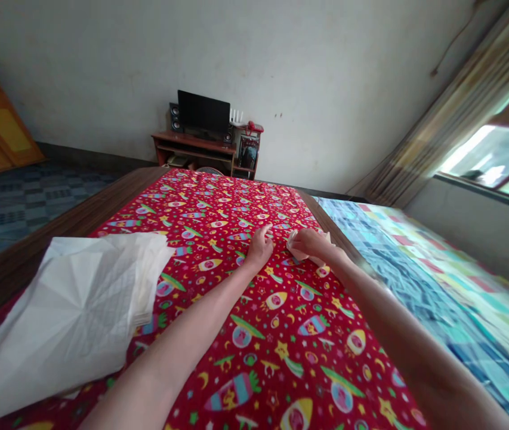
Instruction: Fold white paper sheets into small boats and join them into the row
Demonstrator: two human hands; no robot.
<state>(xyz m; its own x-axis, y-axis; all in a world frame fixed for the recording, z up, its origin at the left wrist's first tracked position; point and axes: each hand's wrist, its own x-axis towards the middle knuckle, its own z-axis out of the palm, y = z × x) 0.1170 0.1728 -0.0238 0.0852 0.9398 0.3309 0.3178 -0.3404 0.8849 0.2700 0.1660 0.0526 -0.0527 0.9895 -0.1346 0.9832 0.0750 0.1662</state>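
Observation:
My right hand (313, 242) is closed around a crumpled off-white piece (292, 240), which looks like paper or thin cloth. More of the same pale material shows behind and below the fingers, near the right edge of the red patterned cover (276, 300). A little to the left, my left hand (261, 246) hovers over or rests on the cover, holding nothing, its fingers loosely bent and apart. At the near left lies a stack of large white paper sheets (79, 298), creased from folding, with more layers showing along its right side.
Dark wooden edges (115, 197) run along both sides of the cover. To the right is a bed or mat with a blue and multicoloured checked cloth (397, 257). Against the far wall stands a desk (194, 144) with a monitor (203, 111), speakers and a red telephone (254, 126).

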